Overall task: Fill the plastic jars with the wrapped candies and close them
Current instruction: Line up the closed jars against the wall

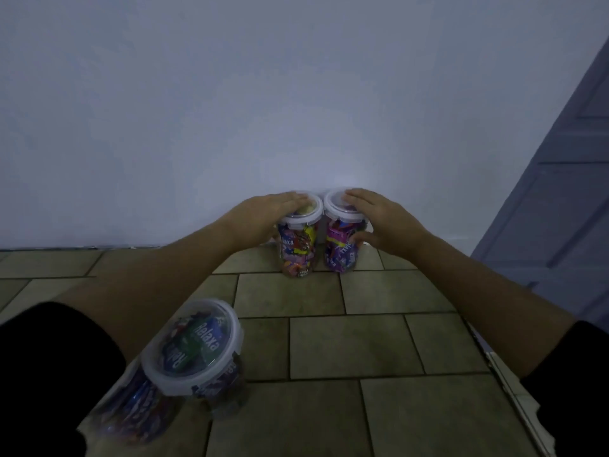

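jars (298, 249) clear, white lids (171, 380) | candies (339, 245) multicoloured — purple, yellow, green | floor tiles (346, 344) olive-grey
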